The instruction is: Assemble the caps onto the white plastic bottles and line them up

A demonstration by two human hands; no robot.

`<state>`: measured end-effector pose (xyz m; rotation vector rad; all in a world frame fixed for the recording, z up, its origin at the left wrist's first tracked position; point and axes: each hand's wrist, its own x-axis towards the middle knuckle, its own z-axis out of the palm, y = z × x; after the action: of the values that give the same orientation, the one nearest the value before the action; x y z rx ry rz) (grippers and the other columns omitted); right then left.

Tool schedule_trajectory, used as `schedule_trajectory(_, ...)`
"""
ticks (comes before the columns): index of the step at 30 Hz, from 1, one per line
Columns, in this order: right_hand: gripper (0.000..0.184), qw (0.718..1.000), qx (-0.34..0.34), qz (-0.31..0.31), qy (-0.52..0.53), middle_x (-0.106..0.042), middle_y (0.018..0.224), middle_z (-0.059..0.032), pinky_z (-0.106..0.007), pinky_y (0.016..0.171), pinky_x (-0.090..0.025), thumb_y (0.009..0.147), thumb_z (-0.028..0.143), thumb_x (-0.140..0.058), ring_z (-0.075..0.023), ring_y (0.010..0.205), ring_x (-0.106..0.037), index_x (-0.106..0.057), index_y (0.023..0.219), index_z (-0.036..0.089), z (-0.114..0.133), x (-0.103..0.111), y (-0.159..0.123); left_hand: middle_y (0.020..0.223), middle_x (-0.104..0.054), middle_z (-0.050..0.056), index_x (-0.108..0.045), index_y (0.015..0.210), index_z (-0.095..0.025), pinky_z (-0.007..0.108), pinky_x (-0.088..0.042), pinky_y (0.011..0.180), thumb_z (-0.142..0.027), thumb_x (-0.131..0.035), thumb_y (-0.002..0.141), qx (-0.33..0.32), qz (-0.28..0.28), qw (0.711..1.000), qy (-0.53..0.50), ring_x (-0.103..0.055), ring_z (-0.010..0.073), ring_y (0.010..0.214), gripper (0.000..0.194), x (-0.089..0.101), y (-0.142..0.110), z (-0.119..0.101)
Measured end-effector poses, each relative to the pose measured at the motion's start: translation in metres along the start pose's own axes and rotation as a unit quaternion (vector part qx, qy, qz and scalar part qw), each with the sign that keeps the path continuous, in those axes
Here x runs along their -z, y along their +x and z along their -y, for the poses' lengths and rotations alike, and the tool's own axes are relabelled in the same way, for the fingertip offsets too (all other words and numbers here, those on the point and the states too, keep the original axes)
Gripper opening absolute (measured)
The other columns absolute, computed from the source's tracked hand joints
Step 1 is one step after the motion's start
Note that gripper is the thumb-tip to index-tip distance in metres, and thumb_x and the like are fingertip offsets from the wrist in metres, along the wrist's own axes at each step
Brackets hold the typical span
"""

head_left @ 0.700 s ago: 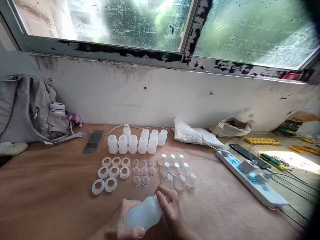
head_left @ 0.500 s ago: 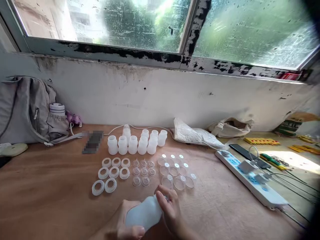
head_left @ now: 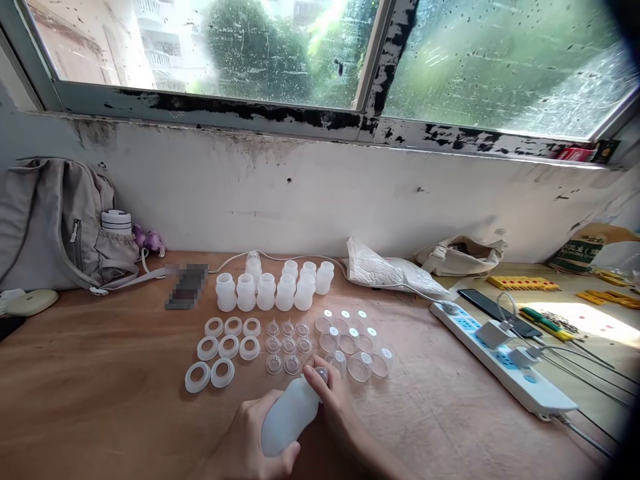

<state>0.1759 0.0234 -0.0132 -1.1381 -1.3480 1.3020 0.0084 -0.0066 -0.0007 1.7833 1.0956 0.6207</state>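
A frosted, translucent baby bottle (head_left: pixel 290 417) is held tilted near the table's front edge, its top leaning up and to the right. My left hand (head_left: pixel 253 430) is wrapped round its body, thumb along the lower side. The fingers of my right hand (head_left: pixel 330 397) close round the bottle's top end, where a clear rounded tip (head_left: pixel 323 375) shows; the neck is mostly hidden. Just beyond lie rows of frosted screw rings (head_left: pixel 222 373), clear silicone nipples (head_left: pixel 291 363) and clear round caps (head_left: pixel 359 367) with white dots. Several open bottles (head_left: pixel 266 293) stand behind them.
A power strip (head_left: pixel 505 360) with chargers and cables lies to the right, near a phone (head_left: pixel 495 310) and a screwdriver (head_left: pixel 547 323). A white padded bag (head_left: pixel 395 270) and a beige pouch (head_left: pixel 463 255) rest along the wall. At left sits a grey backpack (head_left: pixel 55 227).
The bottle has turned a little more upright, and its top has moved slightly up and left. My right hand has shifted with it, so the clear tip now shows more.
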Motion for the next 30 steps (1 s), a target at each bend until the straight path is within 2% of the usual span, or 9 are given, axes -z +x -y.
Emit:
schedule_trajectory(4,0.030,0.997,-0.009,-0.003,0.081,-0.042,0.057,0.0024,-0.022,0.048,-0.030,0.073,0.046,-0.056,-0.0103,0.052,-0.038,-0.047,0.068,0.018,0.000,-0.008,-0.005,0.087,-0.060,0.002,-0.050,0.104,-0.021,0.023,-0.043,0.062,-0.020,-0.057,0.060,-0.043,-0.050,0.997,0.035,-0.055,0.0165,0.071,0.044,-0.004,-0.002,0.001)
schedule_trajectory(6,0.027,0.992,-0.020,-0.008,0.126,-0.051,0.065,-0.0008,-0.023,0.052,-0.034,0.070,0.044,-0.059,-0.0122,0.057,-0.044,-0.054,0.072,0.017,0.001,-0.013,-0.006,0.083,-0.060,0.002,-0.050,0.102,-0.019,0.022,-0.042,0.058,-0.019,-0.058,0.059,-0.041,-0.054,0.997,0.026,-0.054,0.0156,0.067,0.044,-0.007,-0.002,0.001)
schedule_trajectory(10,0.019,0.973,-0.075,-0.061,0.209,-0.061,0.075,-0.0048,-0.025,0.058,-0.038,0.064,0.035,-0.063,-0.0173,0.070,-0.052,-0.059,0.062,0.016,0.009,-0.025,-0.003,0.061,-0.051,-0.001,-0.053,0.080,-0.015,0.020,-0.031,0.044,-0.027,-0.058,0.062,-0.013,-0.014,0.997,-0.071,-0.042,0.0094,0.051,0.022,-0.007,0.000,0.001)
schedule_trajectory(13,0.013,0.965,-0.090,-0.087,0.232,-0.063,0.069,-0.0031,-0.025,0.060,-0.039,0.060,0.029,-0.064,-0.0185,0.071,-0.053,-0.060,0.058,0.017,0.023,-0.036,0.002,0.055,-0.046,-0.002,-0.052,0.075,-0.012,0.020,-0.027,0.040,-0.041,-0.057,0.063,-0.018,-0.004,0.982,-0.189,-0.038,0.0077,0.045,0.032,-0.003,0.003,0.005)
schedule_trajectory(18,0.007,0.969,-0.050,-0.078,0.230,-0.065,0.071,-0.0024,-0.024,0.060,-0.038,0.060,0.021,-0.061,-0.0166,0.071,-0.054,-0.056,0.059,0.016,0.047,-0.055,0.012,0.046,-0.045,-0.002,-0.053,0.064,-0.011,0.018,-0.018,0.031,-0.043,-0.056,0.058,0.001,-0.029,0.933,-0.359,-0.030,0.0036,0.033,0.033,0.000,0.002,0.018)
schedule_trajectory(23,0.008,0.970,-0.044,-0.064,0.230,-0.065,0.069,-0.0015,-0.022,0.050,-0.035,0.060,0.018,-0.060,-0.0132,0.059,-0.052,-0.052,0.061,0.016,0.054,-0.065,0.017,0.052,-0.055,0.001,-0.055,0.074,-0.009,0.016,-0.014,0.030,-0.033,-0.054,0.057,0.026,-0.020,0.884,-0.467,-0.030,0.0019,0.031,0.029,0.007,0.001,0.022)
schedule_trajectory(26,0.009,0.970,-0.041,-0.023,0.237,-0.064,0.074,-0.0015,-0.023,0.046,-0.036,0.063,0.022,-0.058,-0.0116,0.051,-0.049,-0.051,0.065,0.017,0.057,-0.066,0.016,0.047,-0.051,-0.002,-0.053,0.078,-0.011,0.016,-0.010,0.028,-0.042,-0.050,0.060,0.052,0.074,0.819,-0.567,-0.024,0.0005,0.025,0.036,0.010,0.002,0.026)
schedule_trajectory(28,0.009,0.969,-0.017,0.026,0.245,-0.064,0.079,-0.0031,-0.024,0.054,-0.040,0.063,0.023,-0.059,-0.0148,0.063,-0.054,-0.051,0.066,0.017,0.061,-0.066,0.017,0.040,-0.041,-0.007,-0.051,0.077,-0.013,0.016,-0.006,0.026,-0.054,-0.042,0.063,0.065,0.149,0.765,-0.623,-0.014,-0.0002,0.021,0.044,0.011,0.004,0.030)
schedule_trajectory(30,0.011,0.968,0.010,0.075,0.241,-0.064,0.086,-0.0055,-0.026,0.065,-0.042,0.063,0.024,-0.060,-0.0182,0.080,-0.055,-0.054,0.070,0.017,0.063,-0.065,0.019,0.038,-0.035,-0.009,-0.050,0.076,-0.014,0.016,-0.005,0.025,-0.060,-0.035,0.063,0.062,0.181,0.752,-0.631,-0.010,-0.0002,0.020,0.051,0.013,0.005,0.033)
